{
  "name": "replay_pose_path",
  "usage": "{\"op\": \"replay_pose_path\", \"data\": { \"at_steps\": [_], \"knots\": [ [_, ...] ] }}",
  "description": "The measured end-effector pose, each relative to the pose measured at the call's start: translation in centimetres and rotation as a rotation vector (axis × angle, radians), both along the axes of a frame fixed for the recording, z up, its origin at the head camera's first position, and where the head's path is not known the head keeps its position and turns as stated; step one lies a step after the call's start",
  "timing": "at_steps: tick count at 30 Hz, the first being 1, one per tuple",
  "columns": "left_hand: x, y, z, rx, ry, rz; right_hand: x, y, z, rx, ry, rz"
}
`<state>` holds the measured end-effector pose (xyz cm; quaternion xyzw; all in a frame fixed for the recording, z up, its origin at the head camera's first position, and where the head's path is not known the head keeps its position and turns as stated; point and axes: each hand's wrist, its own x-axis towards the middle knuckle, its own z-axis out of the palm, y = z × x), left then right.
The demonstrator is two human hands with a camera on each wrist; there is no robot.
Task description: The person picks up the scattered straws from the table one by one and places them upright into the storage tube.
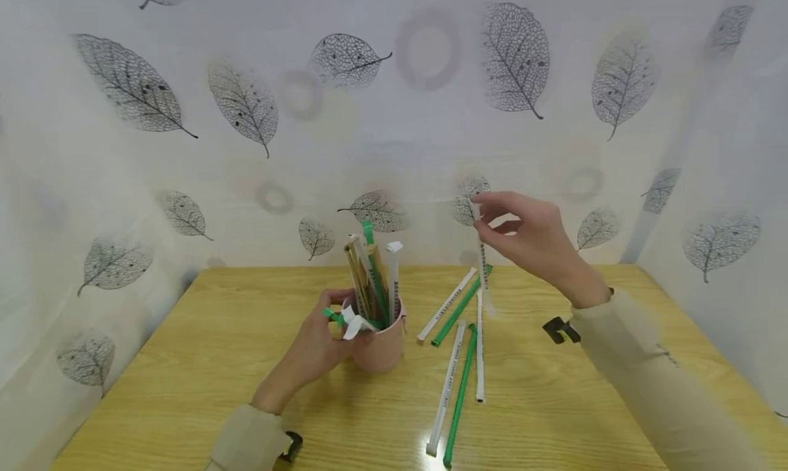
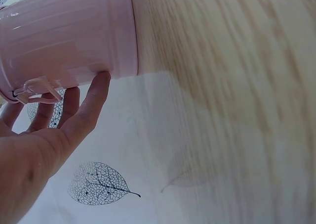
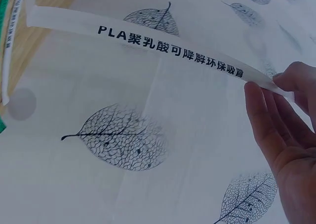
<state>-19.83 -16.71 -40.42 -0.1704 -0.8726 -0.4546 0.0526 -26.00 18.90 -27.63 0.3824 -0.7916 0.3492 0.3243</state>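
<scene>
My left hand [image 1: 315,344] holds the left side of a small pink bucket [image 1: 378,353] standing on the table. In the left wrist view the fingers [image 2: 89,105] lie along the bucket's wall [image 2: 64,41], beside its small side handle [image 2: 39,88]. Several wrapped straws, white, green and brown, stand in the bucket, and a bent green and white piece [image 1: 356,322] lies over its rim near my hand. Raised to the right, my right hand [image 1: 532,235] pinches one end of a white paper-wrapped straw [image 3: 148,41] with printed lettering; its other end hangs down.
Several wrapped straws lie on the wooden table [image 1: 246,361] between bucket and right arm, among them a green straw [image 1: 462,396] and a white straw [image 1: 446,396] near the front. A leaf-patterned white sheet [image 1: 394,150] rises behind the table and along both sides.
</scene>
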Motion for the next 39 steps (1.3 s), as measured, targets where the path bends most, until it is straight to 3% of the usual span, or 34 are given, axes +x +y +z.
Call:
{"op": "replay_pose_path", "data": {
  "at_steps": [10, 18, 30, 39],
  "knots": [
    [-0.2, -0.1, 0.0, -0.004, -0.001, -0.003, 0.5, -4.5, 2.0, -0.212, 0.036, 0.142],
    [-0.2, -0.1, 0.0, 0.001, -0.007, -0.002, 1.1, -7.9, 2.6, -0.296, 0.042, 0.299],
    [-0.2, -0.1, 0.0, -0.013, -0.003, 0.0, 1.1, -9.4, -0.3, -0.235, 0.047, 0.331],
    [-0.1, -0.1, 0.0, 0.003, -0.018, 0.002, 1.0, -9.4, -3.6, -0.099, 0.01, 0.359]
  ]
}}
